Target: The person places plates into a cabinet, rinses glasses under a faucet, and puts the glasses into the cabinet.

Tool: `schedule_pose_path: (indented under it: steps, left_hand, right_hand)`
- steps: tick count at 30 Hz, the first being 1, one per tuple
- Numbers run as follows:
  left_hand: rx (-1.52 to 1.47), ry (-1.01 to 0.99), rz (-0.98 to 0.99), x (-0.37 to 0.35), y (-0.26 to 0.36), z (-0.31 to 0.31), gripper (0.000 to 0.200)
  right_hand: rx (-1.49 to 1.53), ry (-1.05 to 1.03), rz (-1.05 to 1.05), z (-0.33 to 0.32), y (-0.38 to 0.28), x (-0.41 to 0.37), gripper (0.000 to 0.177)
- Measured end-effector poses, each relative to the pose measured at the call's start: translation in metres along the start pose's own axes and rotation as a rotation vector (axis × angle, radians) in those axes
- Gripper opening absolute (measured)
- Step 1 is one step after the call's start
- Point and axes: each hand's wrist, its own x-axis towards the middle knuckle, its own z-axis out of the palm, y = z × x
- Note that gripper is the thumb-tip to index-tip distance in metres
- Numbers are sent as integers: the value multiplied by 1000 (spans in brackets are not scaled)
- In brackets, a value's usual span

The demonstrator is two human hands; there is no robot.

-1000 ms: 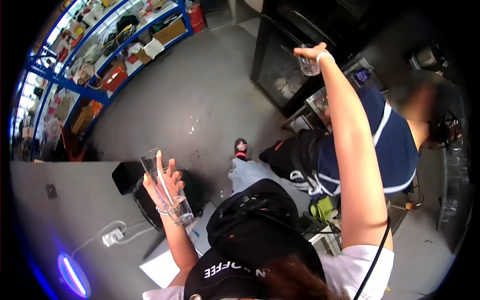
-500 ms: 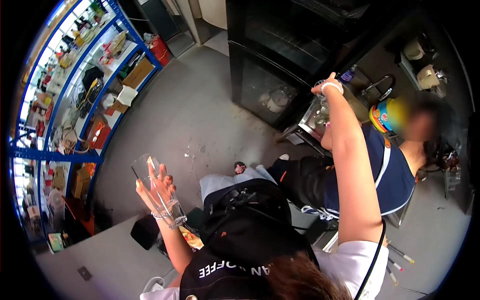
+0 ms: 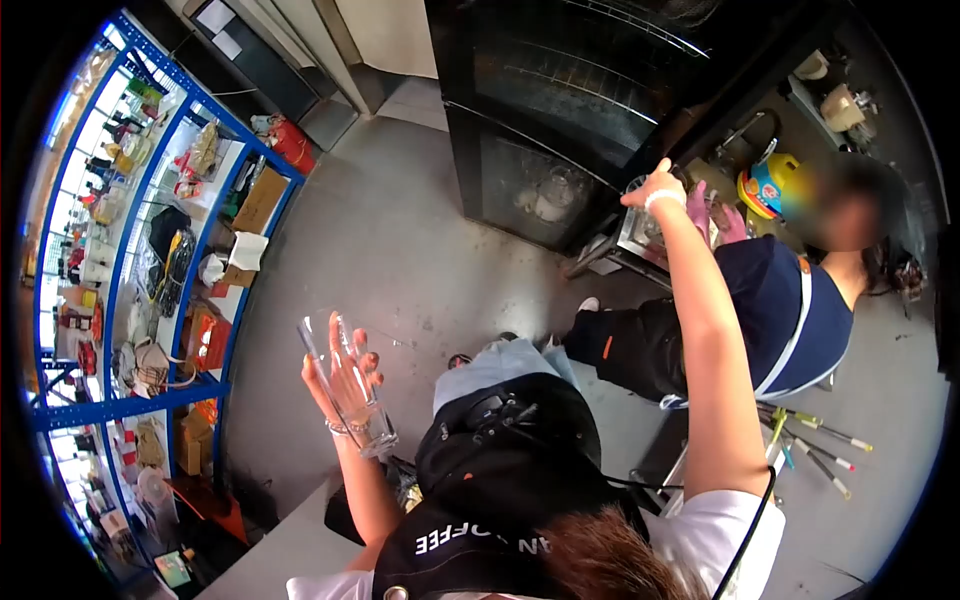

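Observation:
A tall clear glass (image 3: 362,405) stands tilted in my left hand (image 3: 343,378), whose fingers are wrapped round it above the grey floor. Farther off at the right, my right hand (image 3: 658,188) reaches to the metal sink unit (image 3: 632,238) beside the black cabinet. Between its thumb and fingers is a clear glass item (image 3: 637,186), partly hidden by the hand. Pink-gloved hands (image 3: 722,222) of a co-worker (image 3: 765,320) in dark blue are just right of my right hand. A yellow bottle with a blue and red label (image 3: 768,187) is beyond those gloves.
Blue-framed shelves (image 3: 215,330) crowded with boxes and bags line the left side. The black glass-fronted cabinet (image 3: 520,185) stands ahead. A curved tap (image 3: 735,135) rises behind the sink. Several thin rods (image 3: 825,455) lie at the lower right, and a red bin (image 3: 292,148) is at the upper left.
The view has shifted. The co-worker's pink gloves now show beside my right hand. My left hand still holds the tall glass, and my right hand stays by the sink unit.

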Motion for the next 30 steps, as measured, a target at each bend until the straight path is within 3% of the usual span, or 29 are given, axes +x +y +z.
schedule_pose_path:
  steps: [3,7,9,12,15,17,19,21,25,30]
  left_hand:
    - [-4,2,-48,3,10,-1,72]
    - [23,31,-95,-2,23,-7,71]
    - [40,41,-109,-11,32,-13,70]
    - [85,109,-113,-31,49,-21,70]
    - [131,182,-104,-52,60,-22,70]
    - [154,207,-98,-66,67,-27,70]
    - [195,275,-94,-74,70,-26,72]
    - [244,349,-98,-77,70,-25,78]
    - [181,331,-166,-84,68,-31,76]
    - [70,349,-228,-75,53,-43,73]
  right_hand:
    - [83,64,-168,9,4,-72,112]
    - [157,-137,-509,12,2,-173,105]
    - [274,-320,-694,12,0,-210,102]
    - [413,-690,-800,2,-11,-256,96]
    - [507,-913,-813,-16,-26,-283,96]
    - [687,-984,-830,4,-35,-277,89]
    - [977,-1134,-714,15,-48,-273,75]
    - [1078,-1055,-759,26,-61,-262,69]
    - [1555,-1067,-599,20,-76,-250,55]
    - [2191,-1354,-436,29,-80,-194,59]
